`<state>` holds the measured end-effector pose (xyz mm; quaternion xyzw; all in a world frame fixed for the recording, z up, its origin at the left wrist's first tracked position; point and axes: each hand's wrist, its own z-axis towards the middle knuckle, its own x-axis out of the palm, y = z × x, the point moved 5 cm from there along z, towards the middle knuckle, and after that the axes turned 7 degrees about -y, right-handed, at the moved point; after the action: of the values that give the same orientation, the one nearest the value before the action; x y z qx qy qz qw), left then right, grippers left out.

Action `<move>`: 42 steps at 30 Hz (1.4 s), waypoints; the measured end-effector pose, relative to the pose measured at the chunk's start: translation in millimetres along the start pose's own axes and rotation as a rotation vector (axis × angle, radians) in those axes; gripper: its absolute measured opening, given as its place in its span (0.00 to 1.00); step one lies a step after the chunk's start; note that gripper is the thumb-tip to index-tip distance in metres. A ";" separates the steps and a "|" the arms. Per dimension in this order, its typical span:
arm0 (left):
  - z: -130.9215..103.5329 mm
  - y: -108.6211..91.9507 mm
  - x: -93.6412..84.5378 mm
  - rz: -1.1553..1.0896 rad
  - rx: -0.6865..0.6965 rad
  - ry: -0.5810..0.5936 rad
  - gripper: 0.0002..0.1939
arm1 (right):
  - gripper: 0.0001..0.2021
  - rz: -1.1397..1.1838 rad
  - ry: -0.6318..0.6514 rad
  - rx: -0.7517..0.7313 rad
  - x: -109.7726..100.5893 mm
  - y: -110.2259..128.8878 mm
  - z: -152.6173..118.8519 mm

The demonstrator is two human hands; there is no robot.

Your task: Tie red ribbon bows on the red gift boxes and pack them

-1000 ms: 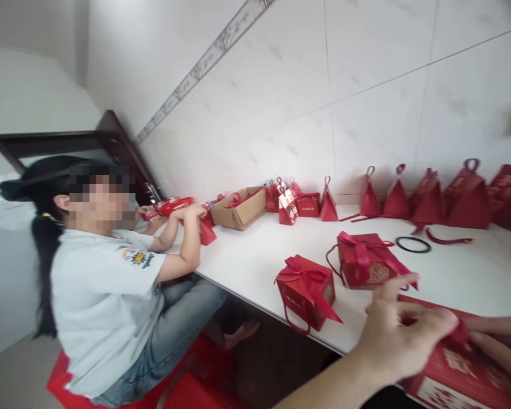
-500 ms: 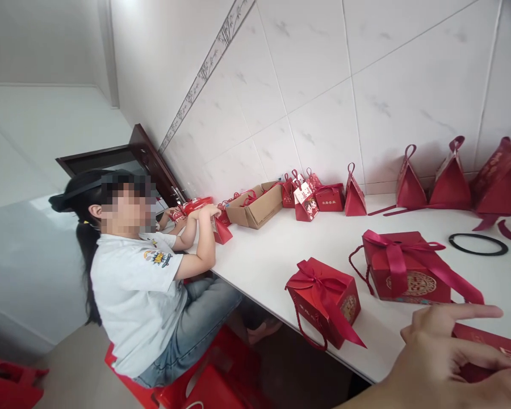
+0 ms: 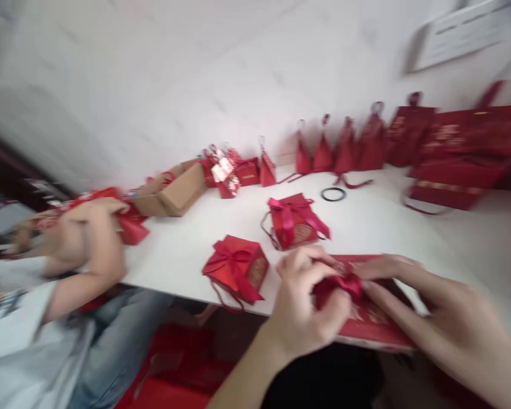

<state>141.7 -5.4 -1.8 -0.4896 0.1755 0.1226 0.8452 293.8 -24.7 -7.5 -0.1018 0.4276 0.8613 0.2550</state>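
Note:
A red gift box with gold print lies at the table's near edge, in front of me. On top of it is a dark red ribbon, bunched into a knot or bow. My left hand pinches the ribbon from the left, fingers curled. From the right, my right hand has thumb and forefinger closed on the ribbon's other side. Blur hides the exact shape of the knot. Just beyond my left hand stands a red box with a ribbon bow, and a second bowed box sits left of it.
Triangular red boxes line the wall, with larger red boxes at right. A black ring lies on the white table. A cardboard box stands farther left, near a co-worker's arm over red items.
The view has swung right and down, blurring the picture. Both my hands now show at the ribbon; before, only one was visible at the right edge. The co-worker has slid leftward in view.

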 end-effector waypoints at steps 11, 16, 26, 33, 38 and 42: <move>4.4 14.0 -0.5 -0.059 -0.102 0.043 0.07 | 0.05 0.099 -0.005 0.145 4.4 14.8 6.4; 5.4 15.0 3.4 -0.160 -0.136 0.083 0.08 | 0.04 0.169 -0.024 0.184 1.6 11.7 6.5; 10.0 19.3 6.4 -0.173 -0.189 0.113 0.11 | 0.03 0.228 0.081 0.242 4.2 -1.4 15.6; 10.3 21.8 5.7 -0.182 -0.215 0.066 0.13 | 0.01 -0.062 0.099 0.029 -15.6 19.7 5.3; 9.5 19.5 6.4 -0.217 -0.217 0.055 0.12 | 0.03 -0.266 0.121 -0.138 -17.3 26.8 0.7; 8.9 19.4 6.7 -0.223 -0.225 0.036 0.12 | 0.04 -0.280 0.056 -0.223 -14.2 25.6 2.6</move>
<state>141.9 12.1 -15.7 -0.5996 0.1203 0.0381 0.7903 292.6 -40.6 17.2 -0.2122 0.3182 0.8562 0.3474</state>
